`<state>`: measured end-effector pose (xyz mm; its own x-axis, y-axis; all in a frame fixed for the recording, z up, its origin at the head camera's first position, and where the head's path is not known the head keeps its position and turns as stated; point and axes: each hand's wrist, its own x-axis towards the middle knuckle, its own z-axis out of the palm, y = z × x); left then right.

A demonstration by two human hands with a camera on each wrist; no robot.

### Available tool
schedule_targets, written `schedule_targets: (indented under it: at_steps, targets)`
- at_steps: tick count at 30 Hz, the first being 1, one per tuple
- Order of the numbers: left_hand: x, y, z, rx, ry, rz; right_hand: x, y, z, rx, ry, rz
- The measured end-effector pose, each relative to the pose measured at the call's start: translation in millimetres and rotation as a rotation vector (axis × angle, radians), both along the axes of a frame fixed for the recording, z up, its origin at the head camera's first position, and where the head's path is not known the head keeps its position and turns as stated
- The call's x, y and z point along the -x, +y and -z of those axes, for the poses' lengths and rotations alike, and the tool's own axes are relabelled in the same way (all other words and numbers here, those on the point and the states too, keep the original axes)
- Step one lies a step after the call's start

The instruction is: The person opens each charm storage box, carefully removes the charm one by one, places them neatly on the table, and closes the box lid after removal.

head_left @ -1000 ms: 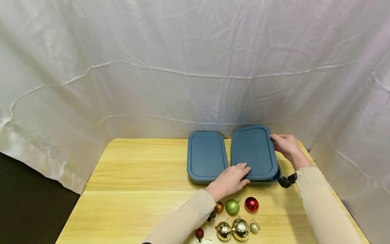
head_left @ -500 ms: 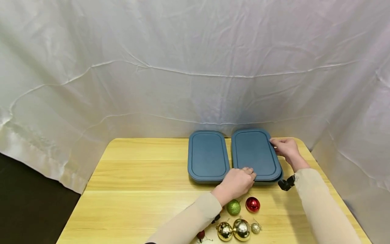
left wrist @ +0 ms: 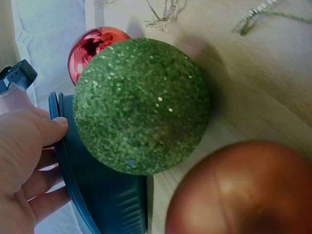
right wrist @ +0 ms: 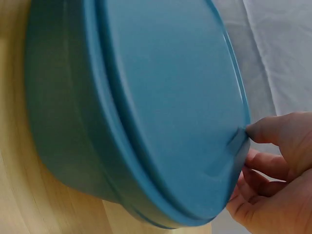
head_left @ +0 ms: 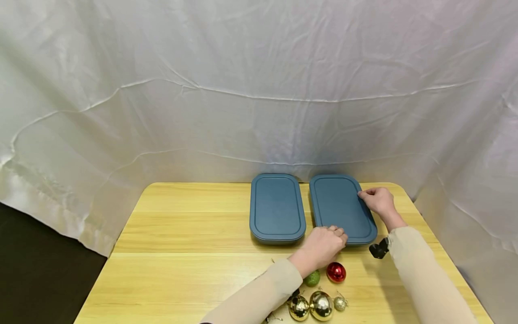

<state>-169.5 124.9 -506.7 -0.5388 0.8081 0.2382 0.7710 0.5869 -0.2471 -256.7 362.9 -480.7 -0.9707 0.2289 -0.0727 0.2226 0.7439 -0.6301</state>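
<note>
A blue rectangular lid [head_left: 340, 202] lies over the right-hand food container [right wrist: 53, 97], lined up with its rim. My right hand [head_left: 378, 201] pinches the lid's right edge between thumb and fingers, seen closely in the right wrist view. At the near edge, my left hand [head_left: 323, 245] grips the lid with its thumb [left wrist: 56, 127] at the rim and fingers over the top. Just below that hand sit a green glitter ball [left wrist: 141, 107] and a shiny red ball [head_left: 336, 272]. The left wrist view also shows a copper ball [left wrist: 253, 195]; the left forearm hides it from the head view.
A second blue container with its lid on [head_left: 277, 204] stands just left. Near the front lie a mirrored gold ball [head_left: 299, 308], a larger gold ball [head_left: 321, 306] and a small glitter one [head_left: 340, 303]. A white curtain [head_left: 259, 112] hangs behind the wooden table [head_left: 182, 234].
The lid has come down and toward me, and the gap at its near right corner has closed. My left hand slid right along the near edge; my right hand moved slightly nearer.
</note>
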Motion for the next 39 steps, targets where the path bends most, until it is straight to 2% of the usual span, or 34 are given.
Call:
schedule_targets:
  at_steps: [7, 19, 33, 39]
  targets:
    - [-1.3, 3.2, -0.3, -0.002, 0.029, -0.003, -1.4, -3.7, 0.1, -0.068, 0.051, -0.020]
    - [-0.9, 4.6, 0.6, -0.006, 0.061, -0.002, 0.5, -6.9, 3.6, -0.089, 0.058, -0.016]
    - [0.0, 5.3, 0.1, -0.001, 0.032, -0.015, 1.7, -7.8, 4.9, -0.077, 0.023, -0.014]
    - [2.4, 6.6, 2.4, -0.016, 0.005, -0.028, 2.7, -6.7, 6.2, -0.103, 0.014, -0.010]
